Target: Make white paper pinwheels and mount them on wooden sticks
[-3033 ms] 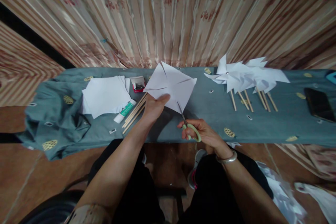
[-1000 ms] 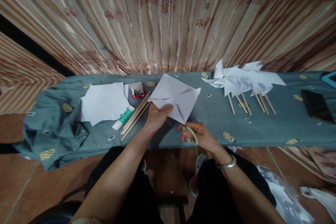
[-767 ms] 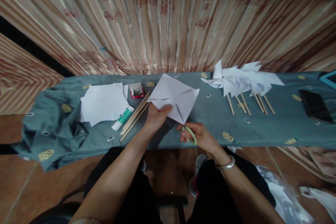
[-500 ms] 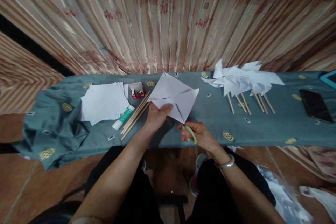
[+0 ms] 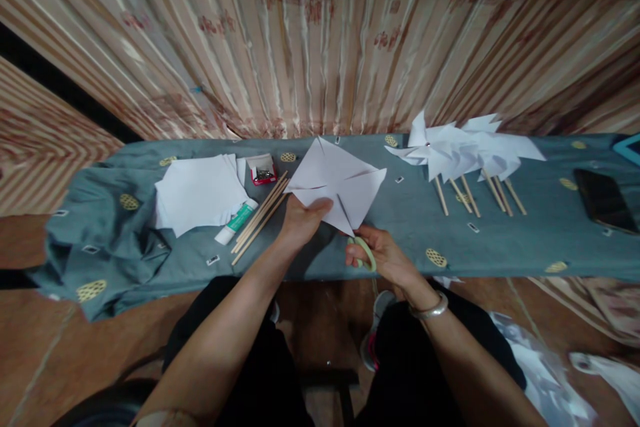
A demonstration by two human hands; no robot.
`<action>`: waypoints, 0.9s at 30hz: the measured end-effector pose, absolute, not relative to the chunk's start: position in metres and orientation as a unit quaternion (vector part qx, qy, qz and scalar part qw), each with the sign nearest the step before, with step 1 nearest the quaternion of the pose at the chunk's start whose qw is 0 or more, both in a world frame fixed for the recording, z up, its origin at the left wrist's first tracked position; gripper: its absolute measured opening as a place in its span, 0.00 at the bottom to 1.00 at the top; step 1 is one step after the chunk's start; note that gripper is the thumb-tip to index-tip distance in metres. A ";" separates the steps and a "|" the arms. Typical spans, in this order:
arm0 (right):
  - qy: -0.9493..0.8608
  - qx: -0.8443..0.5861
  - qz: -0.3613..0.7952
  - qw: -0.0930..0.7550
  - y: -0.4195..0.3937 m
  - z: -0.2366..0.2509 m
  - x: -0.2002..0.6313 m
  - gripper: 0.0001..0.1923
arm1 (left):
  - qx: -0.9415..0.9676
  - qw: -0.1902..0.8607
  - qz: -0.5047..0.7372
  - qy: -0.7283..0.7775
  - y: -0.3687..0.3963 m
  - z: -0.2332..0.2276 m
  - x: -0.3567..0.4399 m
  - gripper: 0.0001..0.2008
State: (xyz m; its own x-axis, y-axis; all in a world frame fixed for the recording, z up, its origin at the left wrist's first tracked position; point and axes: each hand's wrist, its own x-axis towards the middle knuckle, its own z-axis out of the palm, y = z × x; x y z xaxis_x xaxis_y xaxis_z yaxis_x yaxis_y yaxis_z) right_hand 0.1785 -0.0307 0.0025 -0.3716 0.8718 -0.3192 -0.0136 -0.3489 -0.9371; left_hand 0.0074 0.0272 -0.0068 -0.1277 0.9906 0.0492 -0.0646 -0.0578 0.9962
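One square of white paper (image 5: pixel 357 180) is centre stage, held over the middle of the grey-green cloth (image 5: pixel 400 233) with a corner pointing back at the person, and the left hand (image 5: pixel 303 220) has it firmly: thumb pressed flat on top, the other fingers hidden underneath. Slits run in from its corners toward an uncut middle. And over on the other side, the right hand (image 5: pixel 383 253) is closed around the pale green handles of the scissors (image 5: pixel 371 259), right at the nearest corner of the sheet! A dark line reaches inward from that corner; whether it is blade or open slit, one cannot tell. Just to the left of the sheet, a few wooden sticks (image 5: pixel 260 217) lie slantwise, a white-and-green tube (image 5: pixel 237 220) close beside them, a small red box (image 5: pixel 263 177) of metal bits beyond, and then a loose stack of white sheets (image 5: pixel 197 193). Look right, and paper pinwheels (image 5: pixel 455 152) overlap in a row, their sticks pointing toward the near edge, with a black phone (image 5: pixel 605 199) lying farther along. A silvery bracelet (image 5: pixel 433 307) circles the right wrist, and patterned curtains (image 5: pixel 320 67) fill the backdrop.
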 end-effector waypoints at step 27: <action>-0.476 -0.467 0.673 0.320 -0.030 -0.002 0.178 0.26 | 0.471 0.460 0.553 0.510 0.025 -0.004 0.007 0.13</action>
